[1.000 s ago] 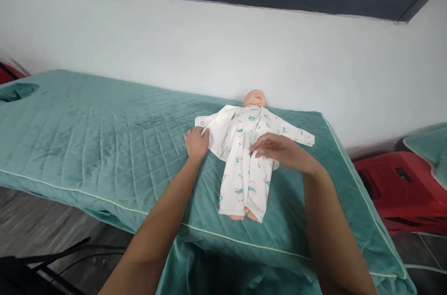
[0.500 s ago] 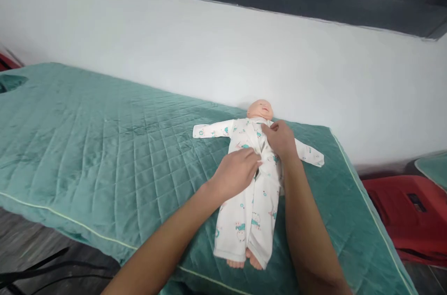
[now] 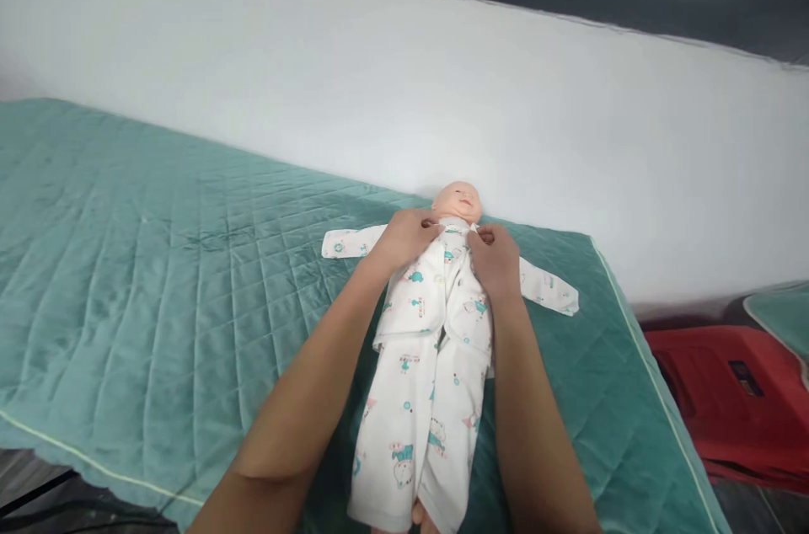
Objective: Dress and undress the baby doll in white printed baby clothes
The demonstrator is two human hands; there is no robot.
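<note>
A baby doll (image 3: 456, 202) lies on its back, its head toward the wall and its feet toward me. It wears a white baby jacket (image 3: 417, 298) printed with small teal and pink figures, sleeves spread out to both sides. Matching white trousers (image 3: 404, 424) cover its legs down to the feet. My left hand (image 3: 408, 237) pinches the jacket's edge near the collar on the left. On the other side of the neckline, my right hand (image 3: 496, 260) pinches the opposite front edge. The jacket's front panels lie over the chest, parting toward the hem.
A green quilted cover (image 3: 190, 298) with pale piping spreads over the bed beneath the doll. Behind it rises a white wall (image 3: 316, 88). A red plastic object (image 3: 726, 399) stands off the right edge, and dark cables (image 3: 56, 500) lie at lower left.
My left hand has moved up from the doll's middle to the collar. The jacket's front panel now lies down over the trouser waist. My right hand stays near the neckline; the view has shifted.
</note>
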